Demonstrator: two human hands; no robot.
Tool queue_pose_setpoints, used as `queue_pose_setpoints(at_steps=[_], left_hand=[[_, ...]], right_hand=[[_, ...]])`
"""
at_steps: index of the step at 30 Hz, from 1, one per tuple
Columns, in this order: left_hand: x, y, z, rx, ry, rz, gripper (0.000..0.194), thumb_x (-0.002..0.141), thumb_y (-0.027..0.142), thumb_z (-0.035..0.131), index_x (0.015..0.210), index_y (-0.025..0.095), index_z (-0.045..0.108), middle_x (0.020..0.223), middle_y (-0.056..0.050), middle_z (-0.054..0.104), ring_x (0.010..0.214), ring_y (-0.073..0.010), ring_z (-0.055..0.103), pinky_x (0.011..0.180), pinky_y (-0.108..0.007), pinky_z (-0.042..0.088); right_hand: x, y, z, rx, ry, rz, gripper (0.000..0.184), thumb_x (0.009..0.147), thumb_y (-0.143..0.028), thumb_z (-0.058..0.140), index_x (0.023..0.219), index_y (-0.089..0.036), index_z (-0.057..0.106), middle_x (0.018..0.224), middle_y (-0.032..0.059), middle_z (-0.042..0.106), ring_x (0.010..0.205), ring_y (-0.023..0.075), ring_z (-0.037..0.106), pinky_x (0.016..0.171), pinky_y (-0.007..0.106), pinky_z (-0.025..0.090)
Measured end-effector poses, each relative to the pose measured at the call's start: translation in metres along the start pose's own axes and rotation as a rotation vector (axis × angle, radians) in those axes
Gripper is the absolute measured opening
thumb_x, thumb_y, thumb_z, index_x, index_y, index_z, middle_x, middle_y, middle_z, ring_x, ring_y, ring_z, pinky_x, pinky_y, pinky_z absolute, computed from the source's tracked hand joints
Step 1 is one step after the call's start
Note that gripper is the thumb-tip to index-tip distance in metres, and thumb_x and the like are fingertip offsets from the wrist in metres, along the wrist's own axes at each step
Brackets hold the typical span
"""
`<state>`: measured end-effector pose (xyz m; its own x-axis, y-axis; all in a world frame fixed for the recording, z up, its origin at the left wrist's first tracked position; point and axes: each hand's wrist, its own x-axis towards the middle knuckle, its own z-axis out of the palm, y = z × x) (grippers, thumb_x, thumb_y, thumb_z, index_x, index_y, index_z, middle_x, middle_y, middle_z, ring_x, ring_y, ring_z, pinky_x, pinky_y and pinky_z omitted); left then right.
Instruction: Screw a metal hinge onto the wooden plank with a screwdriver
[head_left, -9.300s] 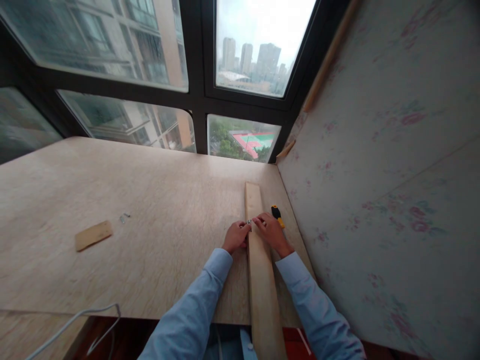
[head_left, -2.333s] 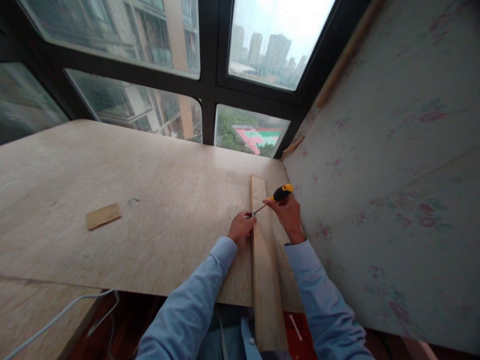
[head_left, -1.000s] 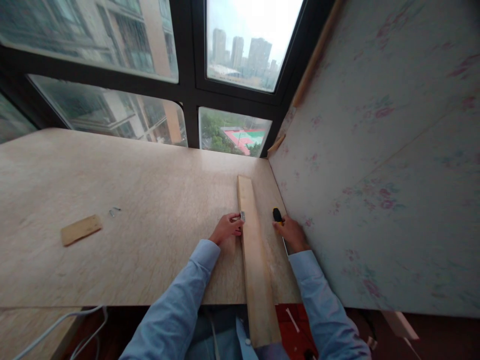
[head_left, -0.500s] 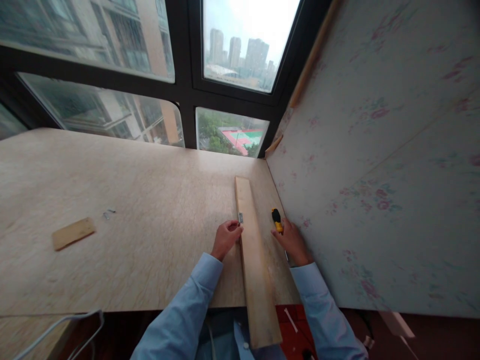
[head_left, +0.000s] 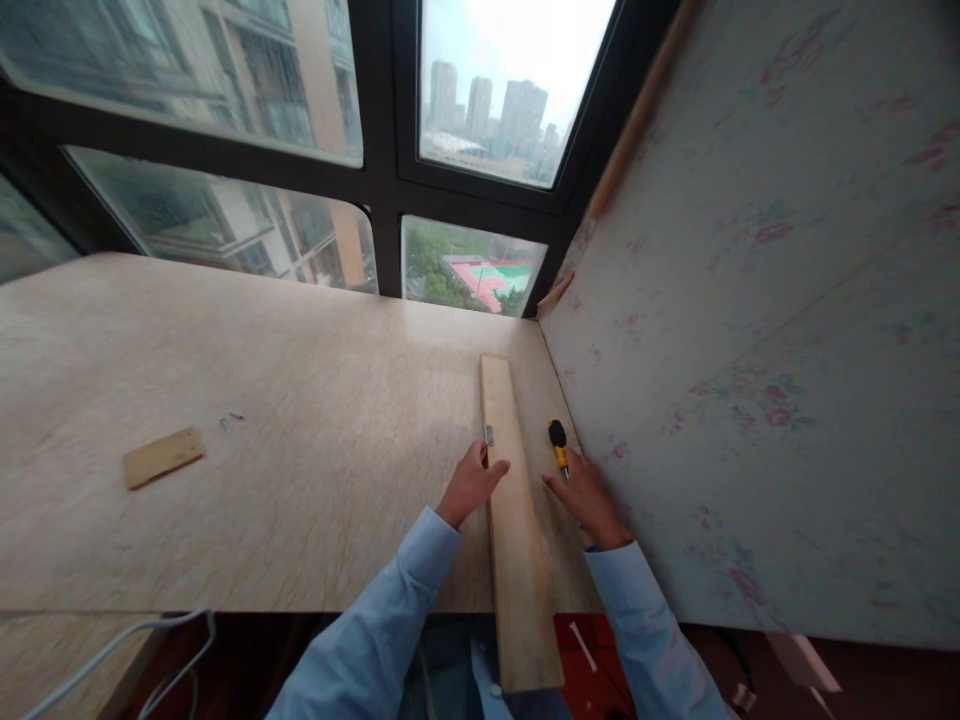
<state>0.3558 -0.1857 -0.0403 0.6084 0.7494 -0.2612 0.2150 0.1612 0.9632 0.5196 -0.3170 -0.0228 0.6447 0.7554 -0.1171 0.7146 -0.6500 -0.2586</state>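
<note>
A long pale wooden board (head_left: 516, 530) runs away from me, its near end jutting past the table edge. A small metal hinge-like piece (head_left: 489, 435) sits against the board's left edge. My left hand (head_left: 474, 484) grips that edge just below the metal piece, thumb on the board's top and fingers along its side; the fingertips are partly hidden. To the right of the board, a screwdriver (head_left: 556, 436) with a black and yellow handle lies on the table. My right hand (head_left: 589, 496) is over its shaft, with thumb and fingers apart, covering most of the shaft.
On the left of the marbled table (head_left: 300, 500) lie a small flat wooden piece (head_left: 163, 458) and some small metal screws (head_left: 231, 422). A floral wall (head_left: 750, 400) borders the right, windows the back. A white cable (head_left: 135, 630) loops at the lower left.
My left thumb has come up from the metal piece onto the board's top. My right hand has slid slightly down off the screwdriver handle. The view has shifted a little.
</note>
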Motion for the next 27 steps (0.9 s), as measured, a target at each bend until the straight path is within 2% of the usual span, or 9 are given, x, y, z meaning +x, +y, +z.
queue_pose_setpoints(at_steps=[3,5,10,13,17,20,22,24,27], left_hand=[[-0.003,0.0,-0.012,-0.091,-0.02,-0.019,0.042,0.078,0.018,0.07,0.119,0.013,0.059,0.114,-0.016,0.069,0.109,-0.0235,0.065,0.093,-0.033,0.05],[-0.006,0.001,-0.027,-0.096,0.004,-0.049,0.045,0.079,0.017,0.07,0.121,0.01,0.057,0.118,-0.019,0.068,0.112,-0.0237,0.064,0.092,-0.031,0.051],[-0.012,-0.004,-0.087,-0.037,0.091,-0.013,0.036,0.081,0.02,0.067,0.115,0.009,0.061,0.11,-0.017,0.071,0.102,-0.0218,0.068,0.086,-0.029,0.053],[-0.015,-0.011,-0.133,-0.004,0.23,0.008,0.031,0.083,0.022,0.063,0.112,0.009,0.062,0.105,-0.015,0.072,0.098,-0.022,0.069,0.083,-0.031,0.055],[-0.023,-0.018,-0.201,0.125,0.522,0.058,0.029,0.083,0.017,0.059,0.11,0.011,0.061,0.109,-0.015,0.071,0.102,-0.0213,0.068,0.089,-0.031,0.053],[-0.035,-0.023,-0.252,0.343,0.76,0.089,0.035,0.082,0.016,0.056,0.117,0.013,0.058,0.117,-0.016,0.068,0.11,-0.0233,0.064,0.097,-0.035,0.049],[-0.043,-0.028,-0.284,0.559,0.881,0.109,0.043,0.08,0.017,0.056,0.123,0.01,0.055,0.125,-0.019,0.063,0.12,-0.0281,0.058,0.105,-0.04,0.043],[-0.051,-0.036,-0.313,0.741,0.952,0.087,0.052,0.077,0.016,0.056,0.128,0.008,0.052,0.126,-0.022,0.061,0.124,-0.0338,0.053,0.107,-0.047,0.039],[-0.058,-0.049,-0.348,0.9,0.998,0.058,0.069,0.071,0.019,0.061,0.137,0.007,0.044,0.134,-0.025,0.053,0.132,-0.04,0.043,0.11,-0.055,0.03]], right_hand=[[-0.002,0.0,0.001,0.008,0.022,-0.006,0.06,0.086,-0.035,0.056,0.139,-0.011,0.041,0.133,0.0189,0.056,0.128,0.0294,0.049,0.103,0.037,0.039],[-0.004,0.002,0.003,0.019,0.039,-0.019,0.059,0.085,-0.036,0.055,0.138,-0.012,0.041,0.132,0.0186,0.055,0.128,0.0295,0.049,0.103,0.037,0.04],[-0.007,0.015,0.019,0.052,0.113,-0.1,0.061,0.084,-0.039,0.049,0.135,-0.006,0.042,0.125,0.0221,0.057,0.121,0.0328,0.052,0.103,0.043,0.042],[-0.006,0.026,0.032,0.059,0.21,-0.178,0.061,0.085,-0.046,0.043,0.132,-0.008,0.044,0.119,0.0212,0.059,0.115,0.0347,0.055,0.099,0.048,0.045],[-0.005,0.03,0.041,0.022,0.343,-0.248,0.066,0.084,-0.054,0.04,0.128,-0.005,0.049,0.117,0.0249,0.058,0.114,0.0398,0.054,0.097,0.054,0.046],[-0.006,0.024,0.039,0.032,0.421,-0.351,0.067,0.086,-0.057,0.038,0.128,-0.005,0.049,0.122,0.026,0.056,0.118,0.0406,0.053,0.101,0.056,0.043],[-0.007,0.017,0.038,0.053,0.438,-0.408,0.065,0.087,-0.058,0.036,0.127,-0.008,0.05,0.124,0.025,0.056,0.119,0.04,0.053,0.103,0.057,0.042],[-0.007,0.009,0.038,0.083,0.442,-0.45,0.065,0.087,-0.062,0.036,0.125,-0.011,0.051,0.125,0.0233,0.058,0.119,0.0391,0.055,0.103,0.058,0.043],[-0.006,-0.003,0.042,0.13,0.415,-0.493,0.064,0.085,-0.068,0.038,0.12,-0.017,0.054,0.121,0.0194,0.061,0.117,0.037,0.058,0.103,0.055,0.044]])
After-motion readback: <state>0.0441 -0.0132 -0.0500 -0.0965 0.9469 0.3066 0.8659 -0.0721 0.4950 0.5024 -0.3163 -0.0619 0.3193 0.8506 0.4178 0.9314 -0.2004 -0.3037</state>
